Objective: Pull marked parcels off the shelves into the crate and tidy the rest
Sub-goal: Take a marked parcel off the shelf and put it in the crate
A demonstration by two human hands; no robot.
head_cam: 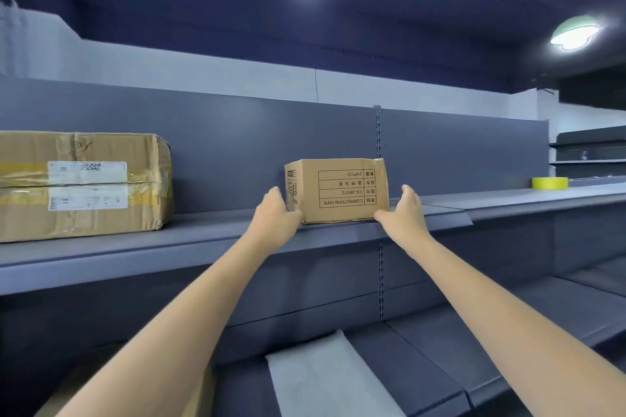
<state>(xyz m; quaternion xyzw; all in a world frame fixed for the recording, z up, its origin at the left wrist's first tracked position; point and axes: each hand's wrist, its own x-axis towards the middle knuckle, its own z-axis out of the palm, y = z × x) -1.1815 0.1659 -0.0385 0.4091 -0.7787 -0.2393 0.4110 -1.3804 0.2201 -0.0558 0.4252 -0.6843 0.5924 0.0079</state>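
Between the two hands, at the top shelf's (210, 240) front lip, sits a small box (338, 191). The left hand (276, 215) presses its left side, thumb at the lower corner; the right hand (404, 211) cups the right lower corner, fingers fairly straight. Far left of the left hand lies a big taped carton (84, 184); well right of the right hand, a yellow tape roll (549, 182). The box's print reads upside down: CORRECTION TAPE. Bare shelf flanks it on both sides.
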